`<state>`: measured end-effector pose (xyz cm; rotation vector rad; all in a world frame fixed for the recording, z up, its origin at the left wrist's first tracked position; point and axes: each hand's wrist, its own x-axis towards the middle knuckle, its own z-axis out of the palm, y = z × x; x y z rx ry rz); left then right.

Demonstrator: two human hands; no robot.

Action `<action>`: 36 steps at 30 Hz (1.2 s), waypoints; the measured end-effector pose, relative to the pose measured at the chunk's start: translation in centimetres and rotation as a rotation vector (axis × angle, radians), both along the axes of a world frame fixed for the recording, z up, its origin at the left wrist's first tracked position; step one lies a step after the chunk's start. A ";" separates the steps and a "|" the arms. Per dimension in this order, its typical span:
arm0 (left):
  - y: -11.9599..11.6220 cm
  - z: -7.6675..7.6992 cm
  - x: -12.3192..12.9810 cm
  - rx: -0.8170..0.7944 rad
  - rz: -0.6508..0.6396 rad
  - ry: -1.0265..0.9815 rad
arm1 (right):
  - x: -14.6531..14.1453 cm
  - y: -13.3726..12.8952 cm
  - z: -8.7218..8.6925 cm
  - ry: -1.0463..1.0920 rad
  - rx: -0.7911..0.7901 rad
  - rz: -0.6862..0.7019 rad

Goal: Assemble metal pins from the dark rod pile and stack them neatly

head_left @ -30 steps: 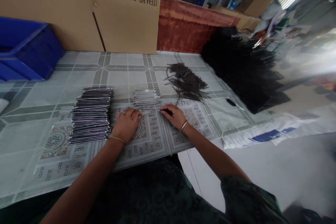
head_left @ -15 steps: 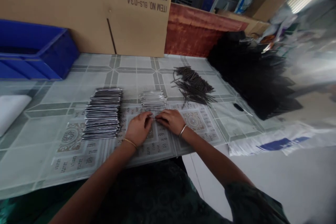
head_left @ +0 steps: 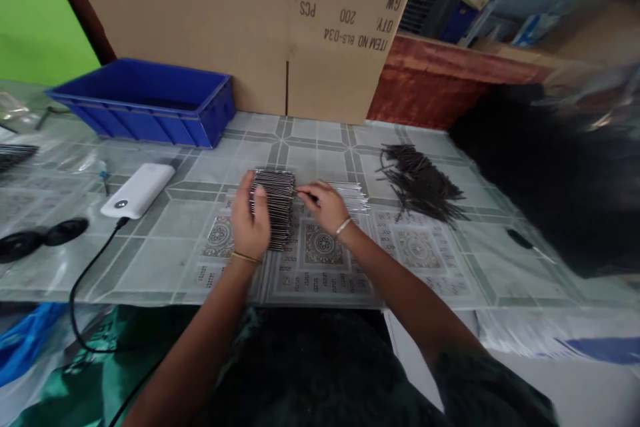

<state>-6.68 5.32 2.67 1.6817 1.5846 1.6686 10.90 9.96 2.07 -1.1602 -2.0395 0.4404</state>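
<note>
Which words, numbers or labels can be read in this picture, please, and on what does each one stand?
On the cardboard, upside down:
"ITEM NO BLS-034"
"QTY. 200 PCS"
"GW KGS"
"NW KGS"
"MEA", cut off by the picture's top edge
Too small to read: the printed marks on the tablecloth.
Too blurred to read: the letter-like marks on the green cloth and the blue print on the white sheeting.

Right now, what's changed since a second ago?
The left hand has shifted left onto the dark rod stack. The right hand followed, fingertips now at the stack's right edge. The view swung left too. The dark strip pile and blue bin stayed put.
</note>
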 end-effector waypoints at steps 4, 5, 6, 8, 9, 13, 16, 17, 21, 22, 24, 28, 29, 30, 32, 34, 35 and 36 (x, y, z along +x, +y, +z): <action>3.1 -1.5 -4.4 -0.162 0.052 -0.105 | -6.9 2.4 0.4 -0.172 -0.015 0.024; 3.6 -1.9 -5.0 -0.210 0.039 -0.136 | -8.1 2.5 0.4 -0.236 -0.030 0.033; 3.9 -2.3 -5.3 -0.252 0.021 -0.161 | -9.0 2.5 0.4 -0.292 -0.043 0.041; 4.3 -2.6 -5.4 -0.318 -0.032 -0.194 | -9.6 1.9 0.3 -0.335 -0.054 0.037; 4.4 -2.7 -5.3 -0.341 -0.066 -0.203 | -9.4 1.6 0.1 -0.309 -0.049 0.024; 4.4 -2.7 -4.7 -0.335 -0.179 -0.220 | -7.5 1.4 -1.5 0.069 -0.070 -0.126; 4.4 -3.1 -4.4 -0.285 -0.186 -0.219 | -7.4 2.1 -3.4 0.368 -0.279 -0.228; 4.4 -3.3 -4.4 -0.272 -0.185 -0.209 | -7.7 2.2 -4.0 0.418 -0.350 -0.228; 4.6 -3.9 -4.3 -0.245 -0.199 -0.143 | -9.5 2.4 -5.0 0.378 -0.404 -0.198; 4.7 -3.9 -4.3 -0.247 -0.199 -0.133 | -9.6 2.3 -4.9 0.340 -0.385 -0.191; 4.7 -3.8 -4.3 -0.261 -0.191 -0.126 | -9.2 1.9 -4.6 0.267 -0.358 -0.170; 4.6 -3.3 -4.2 -0.271 -0.156 -0.125 | -6.4 0.3 -3.4 0.128 -0.272 -0.109; 4.6 -3.2 -4.2 -0.266 -0.139 -0.129 | -5.6 -0.2 -3.1 0.090 -0.235 -0.090; 4.6 -3.1 -4.1 -0.260 -0.120 -0.132 | -5.0 -0.7 -2.8 0.050 -0.199 -0.066; 4.6 -3.2 -4.0 -0.251 -0.098 -0.126 | -4.2 -1.8 -2.5 -0.039 -0.160 -0.008; 4.8 -3.4 -3.9 -0.243 -0.105 -0.092 | -4.2 -2.7 -2.7 -0.127 -0.163 0.044; 4.8 -3.6 -3.8 -0.240 -0.114 -0.073 | -4.5 -3.2 -2.9 -0.160 -0.168 0.057; 4.9 -3.7 -3.8 -0.240 -0.121 -0.056 | -4.8 -3.5 -3.3 -0.180 -0.170 0.058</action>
